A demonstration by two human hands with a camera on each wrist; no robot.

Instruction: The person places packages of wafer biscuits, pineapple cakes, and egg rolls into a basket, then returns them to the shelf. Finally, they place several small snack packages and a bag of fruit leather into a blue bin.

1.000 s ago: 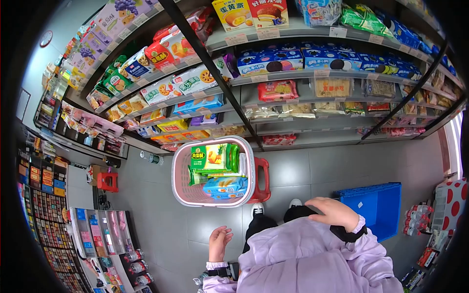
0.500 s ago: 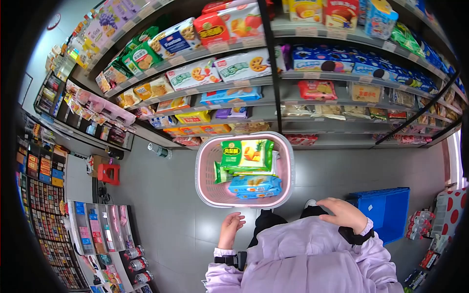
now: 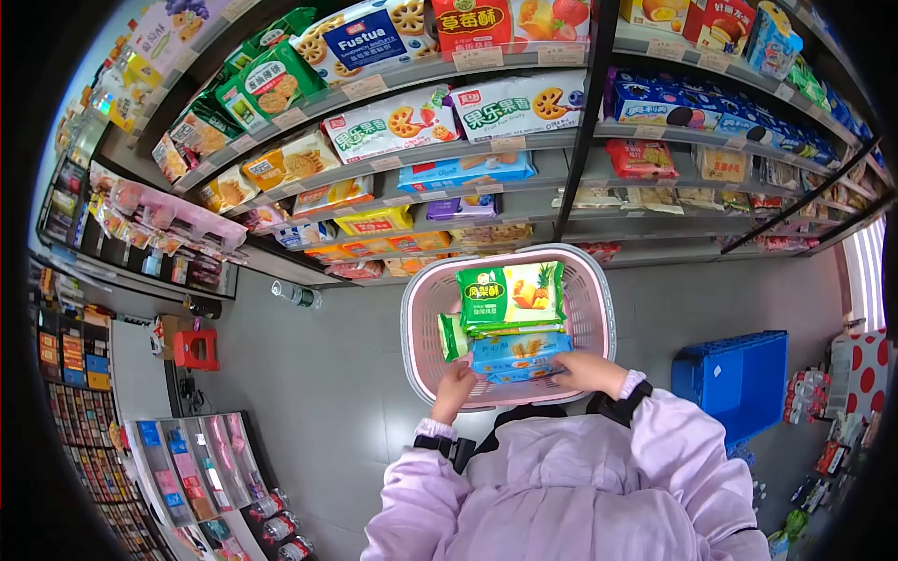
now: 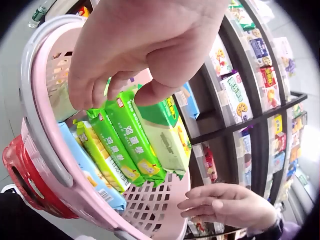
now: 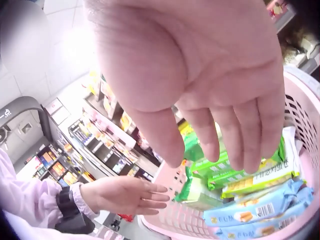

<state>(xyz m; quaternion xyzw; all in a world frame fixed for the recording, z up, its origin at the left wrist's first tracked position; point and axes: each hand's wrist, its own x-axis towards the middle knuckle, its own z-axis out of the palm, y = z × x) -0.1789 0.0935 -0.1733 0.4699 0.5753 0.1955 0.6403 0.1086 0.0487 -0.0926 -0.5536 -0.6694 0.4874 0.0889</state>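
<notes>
Both hands are closer in than a second ago: left hand [image 3: 456, 388] and right hand [image 3: 585, 372] now at the near rim of the pink basket [image 3: 418, 309] below the shelves [image 3: 486, 150], fingers straight and loosely together beside the blue packets [image 3: 517, 355] inside, so nothing gripped yet.
</notes>
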